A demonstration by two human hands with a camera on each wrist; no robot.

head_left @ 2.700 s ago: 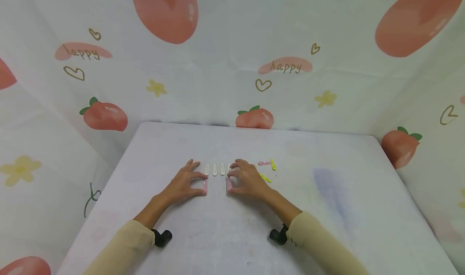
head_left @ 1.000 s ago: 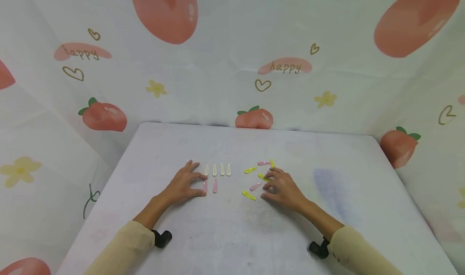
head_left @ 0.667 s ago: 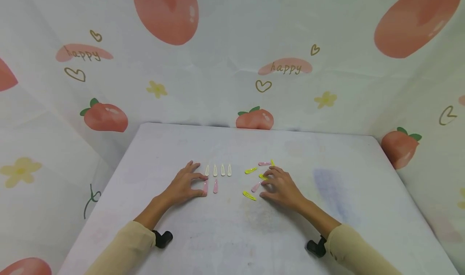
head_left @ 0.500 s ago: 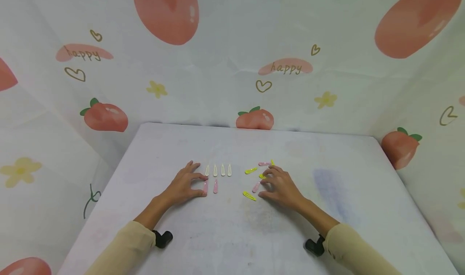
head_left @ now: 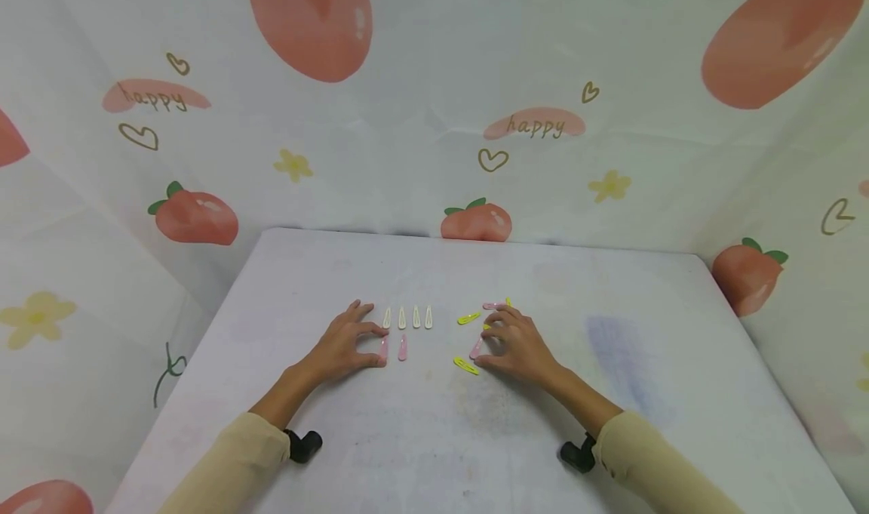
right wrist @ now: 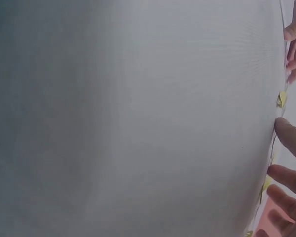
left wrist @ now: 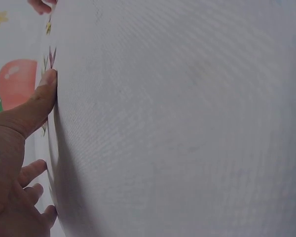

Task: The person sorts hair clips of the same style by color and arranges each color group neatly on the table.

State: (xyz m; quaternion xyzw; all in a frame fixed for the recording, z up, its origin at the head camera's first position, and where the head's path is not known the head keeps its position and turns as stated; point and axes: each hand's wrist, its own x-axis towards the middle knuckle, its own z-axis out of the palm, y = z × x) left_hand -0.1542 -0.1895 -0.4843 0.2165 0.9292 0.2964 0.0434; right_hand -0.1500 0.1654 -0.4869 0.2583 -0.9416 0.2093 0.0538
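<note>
In the head view my left hand (head_left: pixel 339 344) has thumb and index finger at the two ends of a pink hair clip (head_left: pixel 383 348), pinching it on the table. A second pink hair clip (head_left: pixel 403 348) lies just right of it. Above these stands a row of several white hair clips (head_left: pixel 416 318). My right hand (head_left: pixel 519 348) pinches another pink hair clip (head_left: pixel 477 348) by its ends, its other fingers partly covering a yellow hair clip behind. Nearby lie a yellow clip (head_left: pixel 466 365) by the thumb and another yellow clip (head_left: pixel 468 318) farther back.
Beyond the right fingers lie a further pink clip (head_left: pixel 493 306) and a yellow clip (head_left: pixel 508 301), partly hidden. A white cloth covers the table (head_left: pixel 407 438). A peach-printed curtain (head_left: pixel 407 136) rises behind it. Black wrist cameras (head_left: pixel 577 453) sit at the cuffs.
From beside the left hand, the right hand went right to the loose clips, leaving a pink clip upright in the lower row. It then closed in on another pink clip. The left hand stayed.
</note>
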